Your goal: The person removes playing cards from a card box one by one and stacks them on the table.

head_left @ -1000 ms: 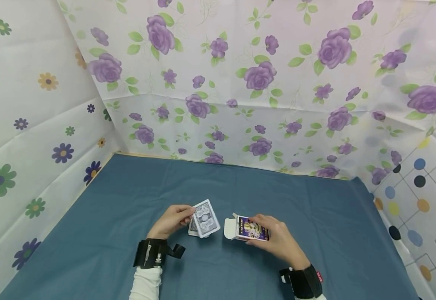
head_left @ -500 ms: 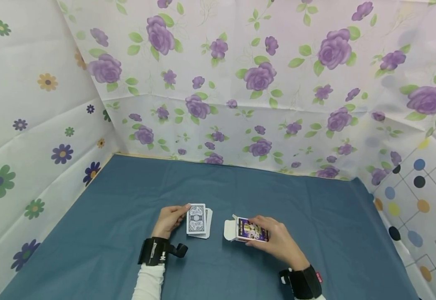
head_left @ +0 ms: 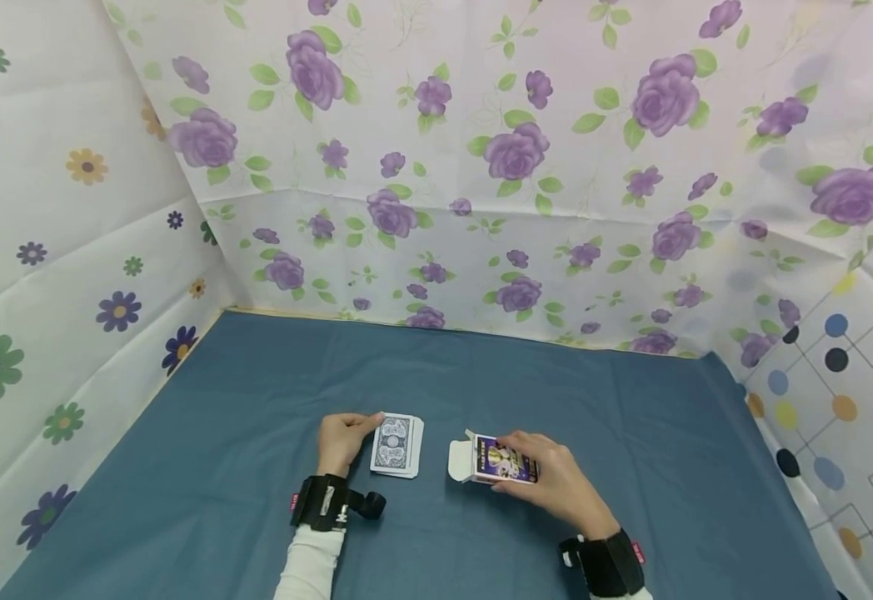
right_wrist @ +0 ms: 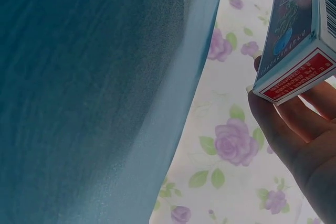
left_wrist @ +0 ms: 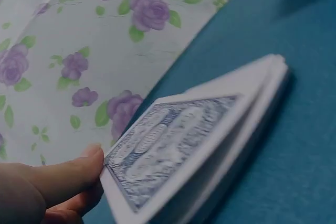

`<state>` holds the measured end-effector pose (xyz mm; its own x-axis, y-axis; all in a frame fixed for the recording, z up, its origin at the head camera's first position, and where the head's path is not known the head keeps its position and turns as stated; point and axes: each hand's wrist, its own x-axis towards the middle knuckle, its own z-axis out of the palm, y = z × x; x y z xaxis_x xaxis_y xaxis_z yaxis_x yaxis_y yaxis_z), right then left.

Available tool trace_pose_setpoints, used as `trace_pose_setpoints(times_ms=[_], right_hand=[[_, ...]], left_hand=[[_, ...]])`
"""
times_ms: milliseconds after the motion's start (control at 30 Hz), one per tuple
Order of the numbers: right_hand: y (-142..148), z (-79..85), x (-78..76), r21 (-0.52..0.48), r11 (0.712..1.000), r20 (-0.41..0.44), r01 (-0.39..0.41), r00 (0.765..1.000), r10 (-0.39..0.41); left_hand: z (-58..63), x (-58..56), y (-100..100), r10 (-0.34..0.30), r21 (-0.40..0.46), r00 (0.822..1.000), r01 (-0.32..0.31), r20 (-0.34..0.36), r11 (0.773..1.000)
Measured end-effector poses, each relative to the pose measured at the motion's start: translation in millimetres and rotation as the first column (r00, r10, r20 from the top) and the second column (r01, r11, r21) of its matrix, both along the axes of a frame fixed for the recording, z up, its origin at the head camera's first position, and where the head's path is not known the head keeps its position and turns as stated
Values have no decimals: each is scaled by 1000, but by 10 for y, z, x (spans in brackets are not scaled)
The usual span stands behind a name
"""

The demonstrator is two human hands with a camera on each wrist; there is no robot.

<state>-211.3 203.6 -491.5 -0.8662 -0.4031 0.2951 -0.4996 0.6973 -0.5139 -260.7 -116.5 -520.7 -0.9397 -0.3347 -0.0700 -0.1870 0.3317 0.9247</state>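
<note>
My left hand (head_left: pixel 342 440) pinches the edge of a stack of playing cards (head_left: pixel 393 444), thumb on top of the patterned blue-grey back. In the left wrist view the top playing cards (left_wrist: pixel 168 145) are tilted, with a gap between them and the cards below. To the right, my right hand (head_left: pixel 552 475) grips a purple card box (head_left: pixel 506 460) between thumb and fingers. Its white end flap (head_left: pixel 461 460) stands open toward the cards. The right wrist view shows the box's closed end (right_wrist: pixel 299 77) with a red label; the inside of the box is hidden.
A blue cloth (head_left: pixel 436 367) covers the table. A curtain with purple roses (head_left: pixel 511 150) hangs along the back edge, with other patterned sheets at the left (head_left: pixel 69 250) and right (head_left: pixel 856 400). Each wrist wears a black strap.
The playing cards have turned from a spread, slanted position to a nearly squared stack, shifting slightly left and lower. My right hand and the card box have stayed in place.
</note>
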Motion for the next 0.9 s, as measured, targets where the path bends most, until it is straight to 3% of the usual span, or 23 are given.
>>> trace_pose_setpoints(times_ms=[300, 567, 900], right_hand=[[-13, -16, 3, 4, 1000, 20, 3, 1000, -3], [-21, -28, -1, 6, 1000, 30, 8, 1000, -8], [-18, -41, -8, 7, 1000, 30, 6, 1000, -6]], left_hand=[[-59, 17, 118, 56, -109, 994, -66, -95, 992], [-74, 22, 158, 80, -201, 994, -95, -80, 975], [-53, 23, 176, 65, -221, 996, -78, -65, 972]])
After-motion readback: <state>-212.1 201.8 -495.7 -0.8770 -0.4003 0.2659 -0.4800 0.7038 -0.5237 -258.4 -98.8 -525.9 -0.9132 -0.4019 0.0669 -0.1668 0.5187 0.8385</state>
